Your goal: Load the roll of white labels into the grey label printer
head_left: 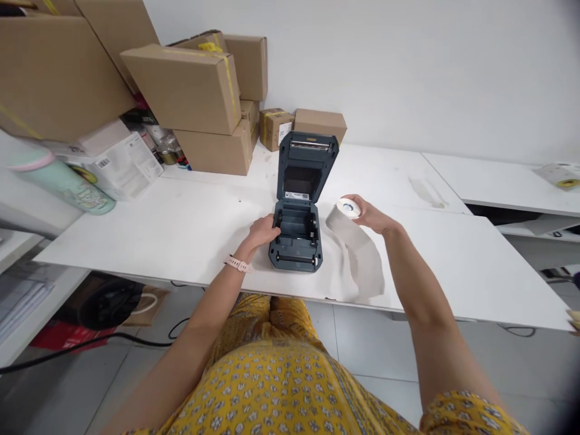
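1. White desk (194, 208): stretches past nine and three o'clock, reading the clock face from the dark printer (298, 202) at centre.
2. Cardboard cartons (181, 90): stand stacked on the desk between ten and eleven o'clock, well apart from both hands.
3. Printer: rests on the desk, hinge side toward twelve o'clock, front edge toward six. Counts as opened up, to judge by the raised lid.
4. Paper strip (360, 251): trails unwound from the roll (348, 209), curving down between three and five o'clock toward the desk's front edge. Passes through no visible part of the printer.
5. Lid (308, 163): leans back toward twelve o'clock, not lowered.
6. Bay (295, 222): faces upward, fully exposed below the hinge.
7. Right hand (369, 214): reaches in at three o'clock, grip curled around the roll's edge and pinching it.
8. Left hand (264, 232): sits at eight o'clock, grip pinching the printer's side rim, thumb over the top edge.
9. Roll: hangs just beside the printer at three o'clock, outside the bay. Seems, as things lie, neither seated nor threaded.
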### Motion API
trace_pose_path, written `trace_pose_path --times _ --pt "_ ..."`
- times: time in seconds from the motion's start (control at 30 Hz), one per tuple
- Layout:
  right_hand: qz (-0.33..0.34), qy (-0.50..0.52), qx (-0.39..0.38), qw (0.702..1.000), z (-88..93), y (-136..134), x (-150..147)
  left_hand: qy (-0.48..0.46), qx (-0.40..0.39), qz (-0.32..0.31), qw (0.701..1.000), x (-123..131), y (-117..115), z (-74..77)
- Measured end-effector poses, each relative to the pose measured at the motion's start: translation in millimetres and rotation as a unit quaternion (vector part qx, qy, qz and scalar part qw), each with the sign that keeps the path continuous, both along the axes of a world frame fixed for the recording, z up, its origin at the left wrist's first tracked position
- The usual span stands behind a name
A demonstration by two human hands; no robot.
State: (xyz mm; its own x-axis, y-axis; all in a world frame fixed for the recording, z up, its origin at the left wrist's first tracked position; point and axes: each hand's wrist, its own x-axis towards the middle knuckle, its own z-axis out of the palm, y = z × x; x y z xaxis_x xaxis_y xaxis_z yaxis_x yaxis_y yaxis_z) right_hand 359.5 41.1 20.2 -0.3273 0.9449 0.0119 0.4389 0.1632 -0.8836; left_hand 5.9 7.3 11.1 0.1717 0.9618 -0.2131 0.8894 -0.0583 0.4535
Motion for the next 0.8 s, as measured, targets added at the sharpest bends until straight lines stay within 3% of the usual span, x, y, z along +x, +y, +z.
trace_pose_path --times 0.13,0.27,0.37,0.47,0.53,0.67,0.73,0.8 --pt "-0.022 -0.019 -0.024 0.999 -31.0 3.4 -14.9 -0.006 0.004 -0.002 1.000 -0.6 0.1 -2.7" --pt "0.007 -0.014 -0.075 0.997 -30.9 -5.2 -7.7 -0.019 0.004 0.002 1.000 -1.7 1.1 -6.0" --pt "0.009 0.057 -0.112 0.992 -26.2 -22.6 24.5 -0.015 0.008 0.001 1.000 -1.3 2.0 -7.3" --pt "-0.032 0.093 -0.107 0.989 -34.2 -45.9 52.6 -0.002 0.010 -0.002 1.000 -0.3 1.9 -5.8" --pt "-0.042 0.075 -0.120 0.989 -47.5 -60.4 55.9 0.001 0.008 -0.005 1.000 0.4 1.0 -3.7" --pt "-0.070 0.072 -0.140 0.985 -72.2 -81.1 34.9 0.004 0.007 -0.002 1.000 1.4 -1.8 0.2" --pt "-0.107 0.112 -0.108 0.982 -69.0 -89.1 24.7 0.008 0.007 0.002 1.000 1.8 -2.7 1.2" --pt "-0.131 0.142 -0.058 0.979 -48.6 -96.4 16.7 0.012 0.007 0.002 1.000 2.0 -3.0 1.4"
